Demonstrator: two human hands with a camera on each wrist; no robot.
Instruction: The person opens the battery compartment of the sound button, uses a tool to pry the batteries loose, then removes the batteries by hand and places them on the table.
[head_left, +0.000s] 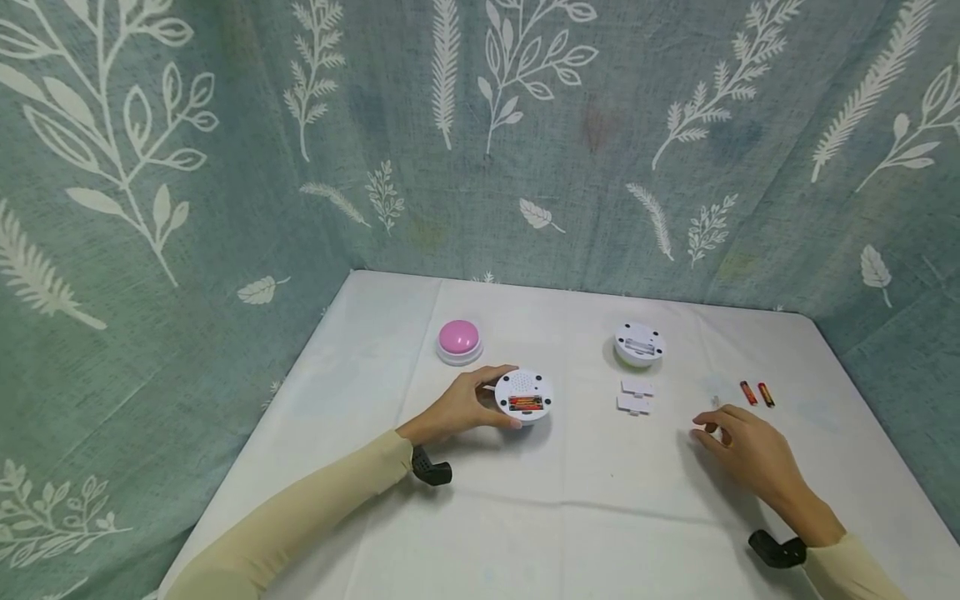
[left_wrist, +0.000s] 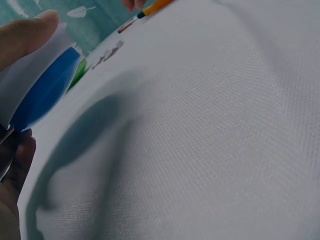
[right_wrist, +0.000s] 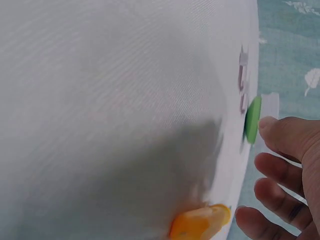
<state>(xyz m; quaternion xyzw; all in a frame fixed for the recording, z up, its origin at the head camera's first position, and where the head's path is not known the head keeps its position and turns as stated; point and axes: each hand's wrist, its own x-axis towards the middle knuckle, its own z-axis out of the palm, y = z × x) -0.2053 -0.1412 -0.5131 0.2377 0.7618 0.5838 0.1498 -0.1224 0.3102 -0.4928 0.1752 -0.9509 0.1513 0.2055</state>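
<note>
My left hand [head_left: 463,407] grips a white round push-button buzzer [head_left: 522,385] turned bottom up, thumb at the near edge. Its underside shows a speaker grille, dark feet and batteries [head_left: 526,403] in an uncovered compartment; its blue button [left_wrist: 47,87] faces down in the left wrist view. Over the table at right, my right hand [head_left: 742,446] hangs with loosely bent fingers, thumb and forefinger apart, holding nothing visible. Close by that hand is an orange thing [right_wrist: 197,224] with a dark end, seen in both wrist views; its kind I cannot tell.
A pink-topped buzzer [head_left: 459,340] stands upright at the back left. Farther right, a green buzzer [head_left: 637,345] lies bottom up behind two white battery covers [head_left: 635,397]. Two loose batteries [head_left: 757,394] lie near the right edge of the white-covered table [head_left: 585,517].
</note>
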